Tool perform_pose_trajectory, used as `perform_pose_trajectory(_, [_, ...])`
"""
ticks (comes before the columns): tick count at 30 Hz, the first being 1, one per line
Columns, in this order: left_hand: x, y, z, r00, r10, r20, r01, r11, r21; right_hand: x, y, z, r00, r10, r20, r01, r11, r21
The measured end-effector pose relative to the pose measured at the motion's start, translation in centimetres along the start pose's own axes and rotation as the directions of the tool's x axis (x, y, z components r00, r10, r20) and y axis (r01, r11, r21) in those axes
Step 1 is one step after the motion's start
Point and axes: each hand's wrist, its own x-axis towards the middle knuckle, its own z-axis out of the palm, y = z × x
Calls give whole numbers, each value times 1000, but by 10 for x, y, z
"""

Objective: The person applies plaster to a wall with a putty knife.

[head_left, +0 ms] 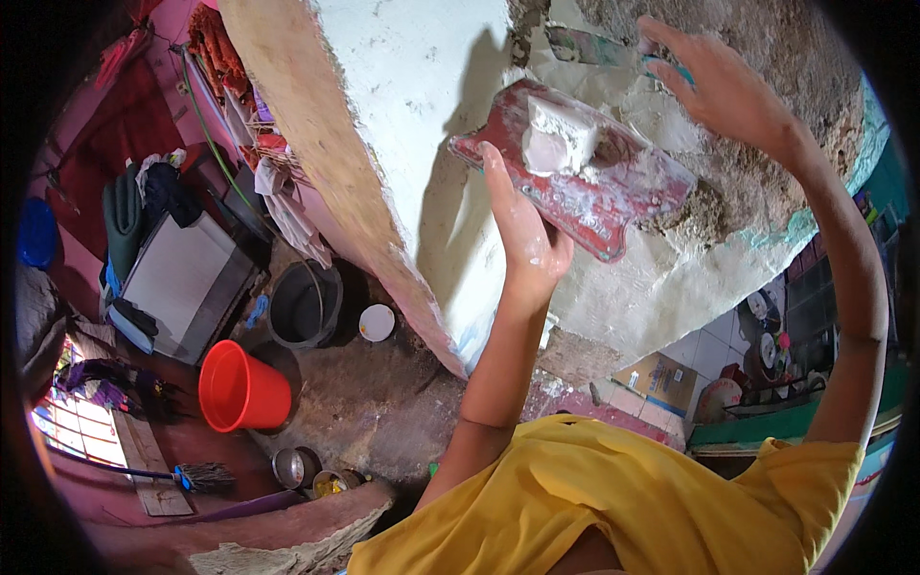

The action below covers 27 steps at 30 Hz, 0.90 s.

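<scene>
My left hand [533,240] grips a red plastering board [628,201] from beneath, thumb along its near left edge. A lump of white plaster [556,139] sits on the board, and pale smears cover the rest of its face. Up and to the right, my right hand [714,86] is closed on the teal handle of a putty knife [586,46]. Its long, plaster-smeared blade points left, close against the wall. The wall [412,72] is smooth and white on the left; to the right it turns to wet plaster [628,307] and rough, bare brown render [815,57].
On the floor at left stand a red bucket [244,386], a black bucket [305,302] and metal pots [294,468]. Farther left are a broom [203,476] and piled clothes [125,216]. A cardboard box [661,380] and a kitchen shelf [776,422] are at lower right.
</scene>
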Motion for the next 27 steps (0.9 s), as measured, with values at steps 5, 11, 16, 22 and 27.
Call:
perform_pose_trajectory(5, [-1, 3, 6, 1000, 5, 29, -6, 1000, 27, 19, -11, -34, 888, 260, 379, -337, 929, 151])
perform_pose_trajectory(11, [6, -1, 10, 996, 66, 60, -69, 997, 47, 24, -10, -47, 726, 381, 573, -503, 862, 64])
perform_pose_trajectory(16, [5, 2, 16, 998, 66, -1, -66, 994, 82, 33, -13, -68, 717, 324, 617, -417, 909, 7])
perform_pose_trajectory(22, [6, 4, 9, 998, 29, 52, -34, 994, 102, 28, -24, -74, 721, 394, 570, -514, 856, 58])
perform_pose_trajectory(27, [3, 8, 10, 998, -2, 55, -3, 995, 95, 26, -14, -92, 762, 409, 503, -520, 849, 97])
